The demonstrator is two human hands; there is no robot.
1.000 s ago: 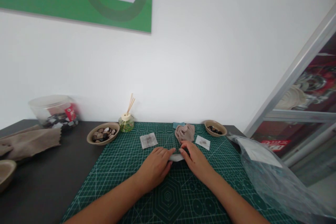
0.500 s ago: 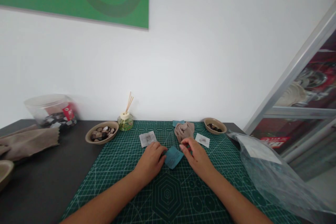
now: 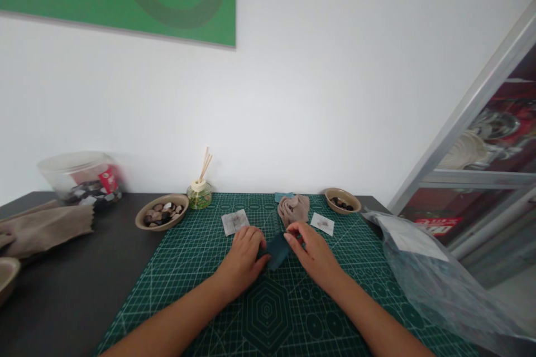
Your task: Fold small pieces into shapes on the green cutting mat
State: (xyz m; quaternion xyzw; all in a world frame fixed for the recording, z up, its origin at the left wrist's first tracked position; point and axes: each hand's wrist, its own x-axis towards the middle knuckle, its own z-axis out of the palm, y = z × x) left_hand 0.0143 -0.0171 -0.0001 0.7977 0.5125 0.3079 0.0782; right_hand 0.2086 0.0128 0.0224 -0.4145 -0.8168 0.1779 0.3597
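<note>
A small blue-green square sheet (image 3: pixel 278 251), paper or cloth, is between my hands just above the green cutting mat (image 3: pixel 266 290). It is tilted and looks dark. My right hand (image 3: pixel 307 245) pinches its upper right corner between thumb and fingertips. At the sheet's left edge, my left hand (image 3: pixel 245 256) is closed with its thumb against it; the fingertips are partly hidden. Behind my right hand lies a crumpled beige cloth (image 3: pixel 293 210). A grey-smudged white square (image 3: pixel 235 222) lies beyond my left hand, and a similar white square (image 3: pixel 322 224) rests to the right.
A bowl of pebbles (image 3: pixel 162 212) and a reed diffuser (image 3: pixel 200 192) stand at back left. Another bowl with dark stones (image 3: pixel 342 201) is at back right. A clear plastic bag (image 3: pixel 435 273) covers the mat's right edge. A clear tub (image 3: pixel 81 178) and brown cloth (image 3: pixel 50 228) sit left.
The sheet has tilted in my hands and turned from lighter blue to dark. My right fingers have moved slightly left onto its corner. The left thumb has shifted along its edge.
</note>
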